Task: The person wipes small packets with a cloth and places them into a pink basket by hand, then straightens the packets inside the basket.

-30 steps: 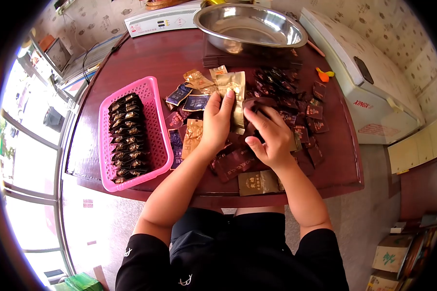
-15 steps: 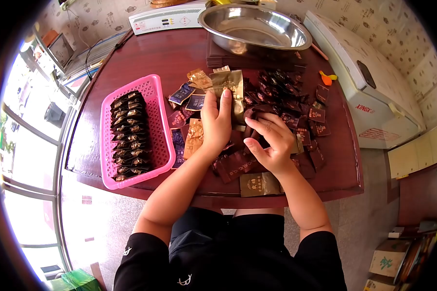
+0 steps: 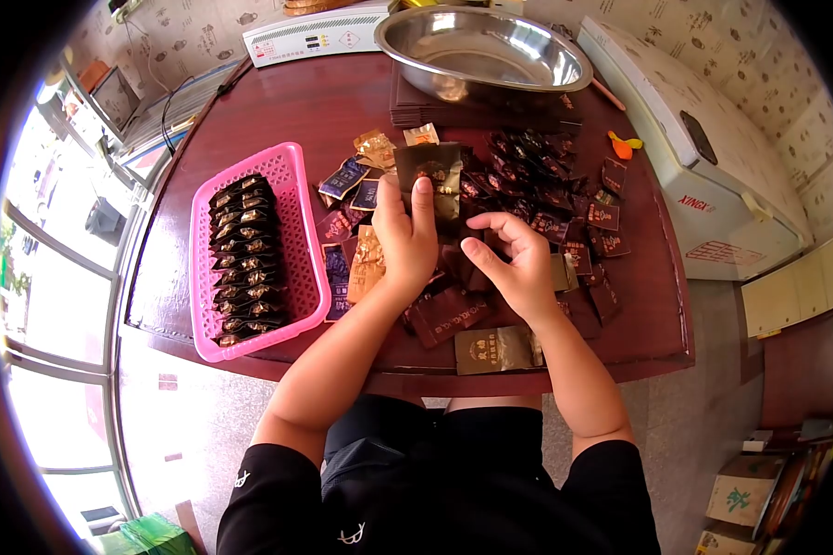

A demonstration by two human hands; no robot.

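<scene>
My left hand point(image 3: 407, 236) is closed on a small dark foil packet point(image 3: 428, 165), held upright in front of a gold one. Fingers curled and thumb apart from the index finger, my right hand point(image 3: 511, 262) hovers just right of it with nothing visible in its grip. Below and beyond the right hand lies a heap of dark maroon packets point(image 3: 535, 174). Orange-gold packets point(image 3: 367, 264) and purple packets point(image 3: 344, 178) lie beside my left hand. Near the table's front edge is a flat olive-gold packet point(image 3: 492, 351).
To the left, a pink plastic basket point(image 3: 321, 277) holds a row of dark packets point(image 3: 243, 250). A steel basin point(image 3: 416, 78) rests on stacked dark sheets point(image 3: 426, 114) at the back. A white appliance point(image 3: 315, 39) stands behind, and a white freezer point(image 3: 703, 185) at the right.
A dark packet now stands in my left hand, covering part of the gold one. My right hand has drawn slightly down, its thumb and index finger apart.
</scene>
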